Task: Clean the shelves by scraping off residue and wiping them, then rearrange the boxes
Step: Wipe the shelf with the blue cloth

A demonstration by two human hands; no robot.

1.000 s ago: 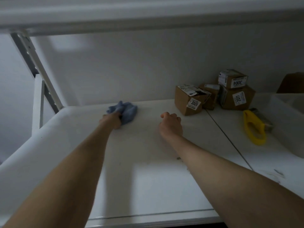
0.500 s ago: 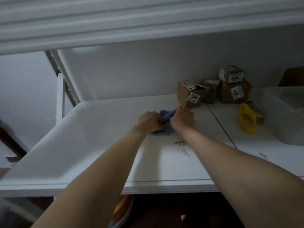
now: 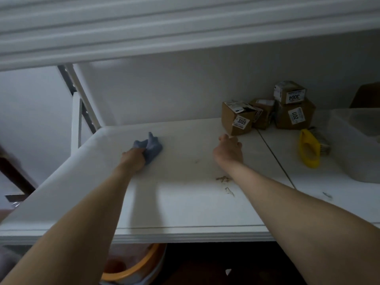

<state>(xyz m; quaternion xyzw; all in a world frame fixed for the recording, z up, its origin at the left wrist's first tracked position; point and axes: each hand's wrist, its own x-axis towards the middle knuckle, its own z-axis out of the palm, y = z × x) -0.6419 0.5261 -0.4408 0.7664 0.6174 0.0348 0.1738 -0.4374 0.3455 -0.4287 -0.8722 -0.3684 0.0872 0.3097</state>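
Leftward across the shelf (image 3: 185, 202) the left hand (image 3: 133, 161) has swept, well apart from the boxes (image 3: 236, 118), clutching the bunched blue cloth (image 3: 153, 147); the right hand (image 3: 229, 154) rests empty, fingers loose, beside the nearest box. Brown residue (image 3: 223, 178) lies right of the cloth, beside the right forearm: the wipe should probably return rightward

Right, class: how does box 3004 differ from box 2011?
Box 3004 is smaller than box 2011. Box 3004 sits atop box 2011, which stands on the shelf. Box 3004's label reads upside down; box 2011's is turned sideways. Both are brown cardboard with white labels.
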